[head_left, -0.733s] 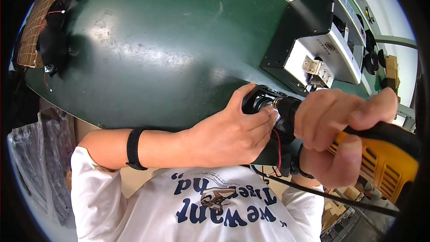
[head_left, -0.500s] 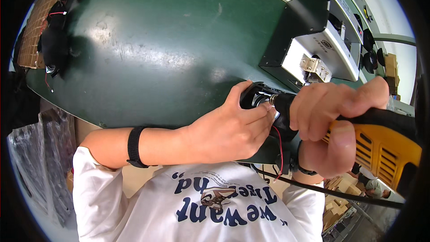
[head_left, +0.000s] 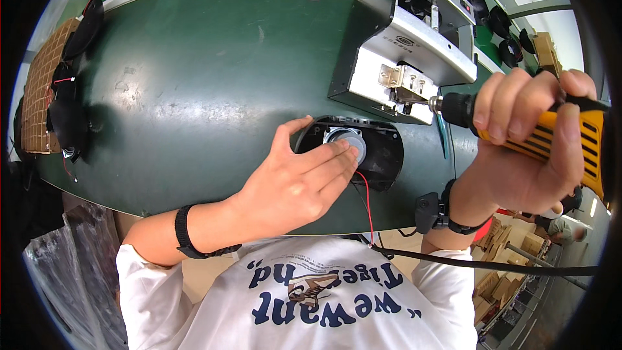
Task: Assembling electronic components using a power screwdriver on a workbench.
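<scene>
My left hand (head_left: 291, 181) grips a curved black plastic housing (head_left: 383, 159), the thumb at its far left rim. Its fingers lie across a round grey speaker (head_left: 357, 142) seated inside. From the speaker a thin red wire (head_left: 370, 207) trails toward me. My right hand (head_left: 528, 126) is closed around a yellow and black electric screwdriver (head_left: 591, 149), held level. The screwdriver's tip points left, at the metal outlet bracket (head_left: 408, 81) of a black and silver screw feeder (head_left: 370, 48). Whether a screw sits on the tip is too small to tell.
The green tabletop (head_left: 214, 71) carries the work. Along its left edge stand a brown carton (head_left: 40, 97) and black speaker parts (head_left: 68, 116). Several black housings (head_left: 499, 23) lie beyond the feeder. A black cable (head_left: 479, 264) runs right, past my right forearm.
My right hand has drawn the screwdriver away from the speaker, up and right to the screw feeder. My left hand stays on the speaker and housing. The whole view has shifted.
</scene>
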`<control>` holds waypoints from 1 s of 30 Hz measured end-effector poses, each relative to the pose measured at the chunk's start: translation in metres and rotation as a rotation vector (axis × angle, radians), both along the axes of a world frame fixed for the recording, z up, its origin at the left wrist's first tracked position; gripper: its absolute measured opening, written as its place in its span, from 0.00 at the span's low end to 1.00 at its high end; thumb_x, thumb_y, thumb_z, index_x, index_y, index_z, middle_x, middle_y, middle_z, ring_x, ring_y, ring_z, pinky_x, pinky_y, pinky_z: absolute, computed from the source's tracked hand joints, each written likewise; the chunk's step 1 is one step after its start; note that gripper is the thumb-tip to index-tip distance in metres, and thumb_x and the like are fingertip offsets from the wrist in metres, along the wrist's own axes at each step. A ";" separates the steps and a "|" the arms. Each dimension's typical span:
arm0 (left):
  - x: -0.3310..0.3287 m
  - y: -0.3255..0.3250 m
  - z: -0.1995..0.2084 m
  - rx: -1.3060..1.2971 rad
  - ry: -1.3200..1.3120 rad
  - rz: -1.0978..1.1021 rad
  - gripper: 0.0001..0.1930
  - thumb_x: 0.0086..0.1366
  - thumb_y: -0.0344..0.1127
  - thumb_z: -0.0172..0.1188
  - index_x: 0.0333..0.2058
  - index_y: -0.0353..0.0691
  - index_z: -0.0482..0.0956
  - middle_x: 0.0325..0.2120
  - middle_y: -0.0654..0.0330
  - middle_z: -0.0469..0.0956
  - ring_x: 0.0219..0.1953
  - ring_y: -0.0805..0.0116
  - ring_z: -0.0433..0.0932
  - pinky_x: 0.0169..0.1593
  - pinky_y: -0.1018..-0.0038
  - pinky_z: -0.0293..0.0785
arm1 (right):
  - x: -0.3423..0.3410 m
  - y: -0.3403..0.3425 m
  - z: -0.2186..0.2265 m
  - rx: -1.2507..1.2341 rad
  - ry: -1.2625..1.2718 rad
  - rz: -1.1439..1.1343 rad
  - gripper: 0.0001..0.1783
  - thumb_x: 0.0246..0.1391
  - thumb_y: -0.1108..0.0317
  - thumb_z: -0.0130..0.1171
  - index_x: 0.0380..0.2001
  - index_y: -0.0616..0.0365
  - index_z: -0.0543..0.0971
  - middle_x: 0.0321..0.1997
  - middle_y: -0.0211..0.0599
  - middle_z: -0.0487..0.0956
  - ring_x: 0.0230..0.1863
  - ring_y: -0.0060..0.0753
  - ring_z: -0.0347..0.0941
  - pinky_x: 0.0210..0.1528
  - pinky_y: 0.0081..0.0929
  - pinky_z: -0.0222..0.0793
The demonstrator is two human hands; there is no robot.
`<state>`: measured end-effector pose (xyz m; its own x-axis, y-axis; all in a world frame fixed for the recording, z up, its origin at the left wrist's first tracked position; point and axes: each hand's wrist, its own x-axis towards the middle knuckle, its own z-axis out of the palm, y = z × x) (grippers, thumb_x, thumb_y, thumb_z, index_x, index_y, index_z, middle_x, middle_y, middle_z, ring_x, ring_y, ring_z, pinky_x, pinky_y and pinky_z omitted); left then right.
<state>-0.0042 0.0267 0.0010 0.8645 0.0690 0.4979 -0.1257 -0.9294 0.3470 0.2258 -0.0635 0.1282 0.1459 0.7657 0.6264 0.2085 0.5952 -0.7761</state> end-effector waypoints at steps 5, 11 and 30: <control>0.002 0.000 -0.002 -0.042 -0.044 0.020 0.14 0.51 0.31 0.73 0.39 0.39 0.86 0.44 0.63 0.85 0.51 0.69 0.83 0.57 0.46 0.69 | 0.000 -0.001 -0.004 -0.014 0.037 -0.027 0.21 0.70 0.62 0.39 0.59 0.61 0.69 0.27 0.32 0.70 0.22 0.26 0.64 0.29 0.29 0.66; 0.002 0.002 -0.002 -0.076 -0.028 0.009 0.16 0.49 0.30 0.74 0.40 0.38 0.86 0.45 0.63 0.85 0.51 0.68 0.83 0.57 0.47 0.68 | -0.006 -0.006 0.000 -0.057 0.034 0.036 0.20 0.70 0.61 0.40 0.56 0.61 0.71 0.26 0.30 0.70 0.22 0.24 0.65 0.28 0.28 0.67; 0.002 0.003 0.000 -0.143 0.021 0.019 0.18 0.45 0.31 0.74 0.39 0.38 0.88 0.46 0.63 0.86 0.52 0.69 0.83 0.57 0.52 0.66 | -0.046 -0.042 -0.030 -0.168 0.019 0.007 0.27 0.60 0.60 0.65 0.54 0.47 0.61 0.22 0.29 0.75 0.15 0.23 0.73 0.16 0.20 0.72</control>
<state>-0.0026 0.0293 0.0014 0.8726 0.1541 0.4636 -0.0999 -0.8726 0.4782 0.1796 -0.1053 0.0979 0.1507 0.8603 0.4871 0.1889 0.4586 -0.8683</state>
